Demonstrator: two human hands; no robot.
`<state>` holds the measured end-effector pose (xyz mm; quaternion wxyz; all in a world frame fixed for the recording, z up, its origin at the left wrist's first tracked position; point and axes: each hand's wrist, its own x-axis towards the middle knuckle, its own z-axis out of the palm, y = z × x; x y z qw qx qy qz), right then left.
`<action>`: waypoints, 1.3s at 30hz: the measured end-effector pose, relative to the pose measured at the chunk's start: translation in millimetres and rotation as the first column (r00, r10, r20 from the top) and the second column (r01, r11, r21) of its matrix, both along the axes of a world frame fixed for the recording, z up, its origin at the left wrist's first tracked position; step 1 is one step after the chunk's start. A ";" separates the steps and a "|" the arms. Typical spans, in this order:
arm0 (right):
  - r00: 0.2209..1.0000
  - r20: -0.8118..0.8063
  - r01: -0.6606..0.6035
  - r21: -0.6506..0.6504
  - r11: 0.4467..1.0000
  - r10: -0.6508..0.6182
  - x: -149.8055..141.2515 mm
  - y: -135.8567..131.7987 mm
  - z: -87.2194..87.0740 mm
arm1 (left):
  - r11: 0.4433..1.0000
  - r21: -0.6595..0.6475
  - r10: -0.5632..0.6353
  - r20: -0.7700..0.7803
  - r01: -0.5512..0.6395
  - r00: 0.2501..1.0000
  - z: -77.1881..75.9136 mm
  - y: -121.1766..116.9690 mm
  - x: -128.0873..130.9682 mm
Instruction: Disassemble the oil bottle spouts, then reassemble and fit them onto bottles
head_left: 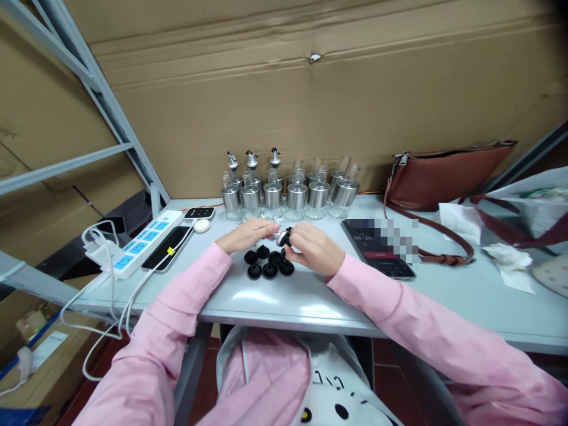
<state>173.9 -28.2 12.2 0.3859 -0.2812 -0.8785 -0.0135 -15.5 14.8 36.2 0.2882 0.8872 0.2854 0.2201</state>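
Observation:
My right hand [313, 245] pinches a bottle pour spout [281, 238] with a silver body and black parts, above the middle of the table. From the other side, my left hand [251, 235] reaches in, its fingers together and their tips closed at the spout's silver end. The fingers partly hide the spout. Just below the hands lie several black stopper pieces [269, 270] in a loose cluster. Behind them stand two rows of glass bottles [297, 195] with metal sleeves. Three bottles at the back left carry silver-and-black pour spouts [252, 158].
To the left are a white power strip [142, 244], a dark phone [166, 251], white cables and a small device [199, 213]. At right lie a larger phone [377, 248], a brown bag [444, 177] with its strap, and crumpled tissues [506, 260]. Cardboard [266, 94] walls the back.

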 end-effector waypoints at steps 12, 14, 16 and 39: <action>0.702 -0.700 -0.537 -0.644 0.545 -0.135 -6.2 5.8 -1.5 | 0.827 0.558 0.098 -0.025 -0.067 0.995 -9.0 5.3 4.5; 0.724 -0.675 -0.466 -0.633 0.618 -0.146 -8.9 4.4 -0.7 | 0.905 0.424 0.071 -0.049 -0.043 0.996 -2.2 7.9 1.1; 0.810 -0.573 -0.291 -0.578 0.762 -0.126 -8.8 2.9 1.4 | 0.948 0.315 0.064 -0.041 -0.047 0.997 4.5 7.7 -1.3; 0.978 0.157 0.045 0.491 0.870 -0.140 9.7 8.3 10.3 | 0.929 -0.360 0.191 0.259 -0.089 0.947 3.7 6.3 0.4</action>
